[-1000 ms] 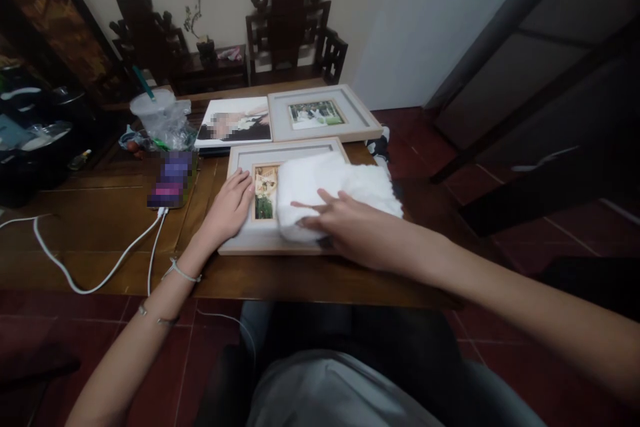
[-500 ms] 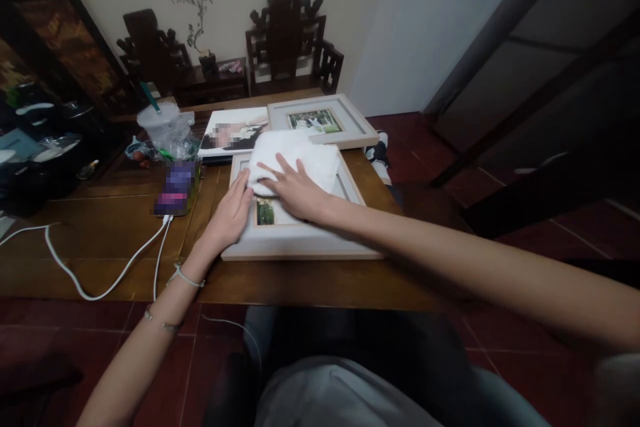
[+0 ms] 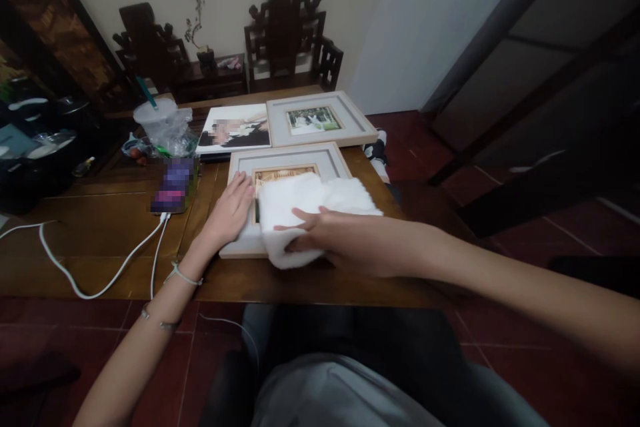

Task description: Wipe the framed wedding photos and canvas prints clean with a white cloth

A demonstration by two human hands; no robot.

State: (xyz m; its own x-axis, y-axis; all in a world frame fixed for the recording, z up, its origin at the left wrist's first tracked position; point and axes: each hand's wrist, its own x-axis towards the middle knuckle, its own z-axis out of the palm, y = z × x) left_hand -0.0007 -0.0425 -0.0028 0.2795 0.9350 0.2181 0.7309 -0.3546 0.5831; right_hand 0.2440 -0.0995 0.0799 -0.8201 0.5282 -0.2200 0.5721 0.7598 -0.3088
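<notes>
A picture frame [image 3: 239, 240] with a pale wood rim, a light grey mat and a small photo lies flat on the wooden table [image 3: 235, 287]. My left hand [image 3: 233, 209] rests along its left side, fingers stretched out on the rim and mat. Over the lower part of the frame is a fluffy white cloth [image 3: 290, 197], which covers most of the photo. Gripping this cloth near the frame's front edge is my right hand [image 3: 345, 240], with the cloth's near edge curled around the fingers.
Behind lie a second framed photo [image 3: 360, 123] and a white-edged photo panel [image 3: 235, 127]. To the left are a phone [image 3: 174, 185] on white charging cables [image 3: 155, 233], a lidded cup with a green straw [image 3: 155, 117] and a plastic bag [image 3: 175, 133]. Dark carved chairs [image 3: 285, 27] stand beyond.
My right hand has drawn the cloth toward me, from the frame's upper part to its front edge. Its spread fingers now grip the cloth. The left hand stays at the frame's left side.
</notes>
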